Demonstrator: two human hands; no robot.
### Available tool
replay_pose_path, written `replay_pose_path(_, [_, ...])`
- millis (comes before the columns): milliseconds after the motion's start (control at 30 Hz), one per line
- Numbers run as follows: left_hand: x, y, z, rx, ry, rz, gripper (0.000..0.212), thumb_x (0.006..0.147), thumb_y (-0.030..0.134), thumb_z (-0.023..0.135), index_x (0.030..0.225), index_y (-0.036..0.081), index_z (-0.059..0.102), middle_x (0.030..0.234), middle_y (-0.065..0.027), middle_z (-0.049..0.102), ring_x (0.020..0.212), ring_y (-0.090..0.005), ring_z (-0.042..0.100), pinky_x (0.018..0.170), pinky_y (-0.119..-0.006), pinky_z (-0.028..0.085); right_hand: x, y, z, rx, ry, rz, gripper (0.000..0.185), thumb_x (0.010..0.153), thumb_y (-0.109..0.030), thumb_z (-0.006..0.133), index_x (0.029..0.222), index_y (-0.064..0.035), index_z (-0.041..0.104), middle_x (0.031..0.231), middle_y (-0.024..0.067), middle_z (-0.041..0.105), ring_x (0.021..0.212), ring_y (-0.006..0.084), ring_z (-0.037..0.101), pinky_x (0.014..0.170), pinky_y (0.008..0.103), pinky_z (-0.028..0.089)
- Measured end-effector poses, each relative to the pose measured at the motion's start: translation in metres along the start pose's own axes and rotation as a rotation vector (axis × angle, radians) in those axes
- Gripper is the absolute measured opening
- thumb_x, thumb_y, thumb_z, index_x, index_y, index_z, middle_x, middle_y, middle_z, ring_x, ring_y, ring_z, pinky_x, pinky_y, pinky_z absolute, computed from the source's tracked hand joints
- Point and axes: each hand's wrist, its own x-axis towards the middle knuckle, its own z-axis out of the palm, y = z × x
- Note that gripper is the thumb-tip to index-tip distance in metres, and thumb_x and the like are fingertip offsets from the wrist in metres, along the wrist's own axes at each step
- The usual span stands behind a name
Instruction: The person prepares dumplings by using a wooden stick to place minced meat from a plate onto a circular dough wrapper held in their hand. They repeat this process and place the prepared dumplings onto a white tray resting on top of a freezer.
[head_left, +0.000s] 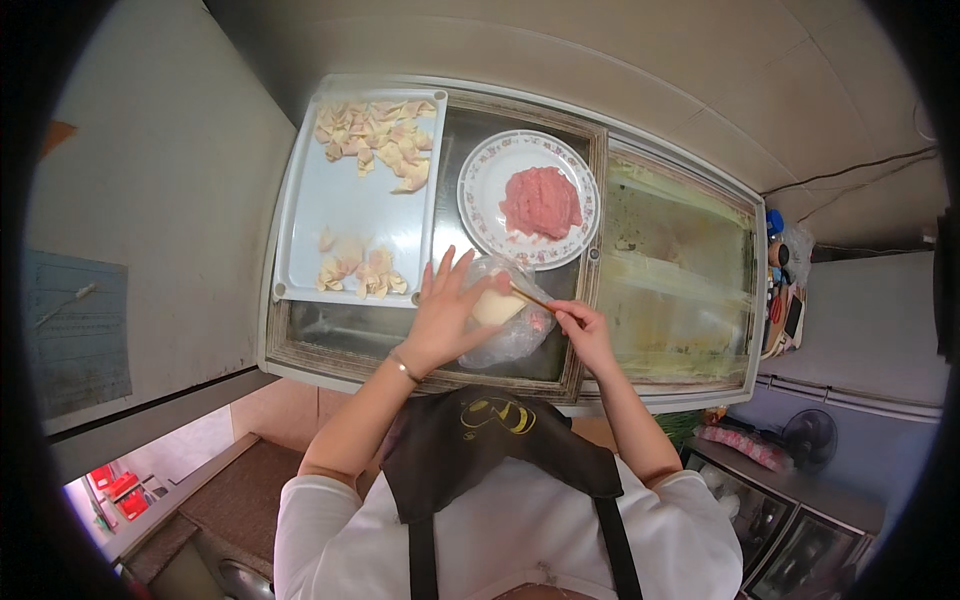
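Observation:
My left hand (444, 315) is spread with its fingers apart, its index finger and thumb at the near side of a pale stack of dough wrappers (499, 307). The wrappers lie on a crumpled clear plastic bag (517, 341). Between the fingers of my right hand (589, 337) is a thin wooden stick (531, 295), its tip over the wrappers' upper edge. Something pink at that tip is too blurred to tell from a fingertip. Just beyond the bag, a floral-rimmed plate (480, 225) holds a mound of pink minced meat (541, 202).
Folded dumplings (375, 135) lie in two groups on a white tray (352, 210) at the left. Tray and plate rest on a framed glass-topped chest (675, 277). Bottles and small items (780, 277) hang beyond its right end. A wall panel (165, 187) stands close on the left.

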Motion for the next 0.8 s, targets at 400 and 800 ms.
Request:
replay_pose_path(400, [-0.047,-0.007,0.022,0.015,0.060,-0.032,0.066,0.072,0.033,0.075,0.130,0.010,0.053,0.145,-0.0207,0.031,0.140,-0.0413,0.019,0.111,-0.060,0.015,0.004,0.023,0.001,-0.178,-0.130,-0.234,0.013,0.087,-0.006,0.060,0.095,-0.0015,0.069,0.080,0.0073,0.058,0.074,0.0174,0.055,0.067,0.0277,0.044])
replay_pose_path(800, [-0.056,-0.001,0.026,-0.330,0.288,-0.027,0.049,0.079,0.016,0.071,0.123,0.003,0.053,0.129,-0.0198,0.047,0.122,-0.0391,0.043,0.103,-0.045,0.036,0.008,0.004,0.001,-0.303,-0.153,-0.308,0.018,0.088,-0.004,0.059,0.103,-0.0029,0.070,0.090,0.0060,0.063,0.082,0.0148,0.057,0.073,0.0257,0.045])
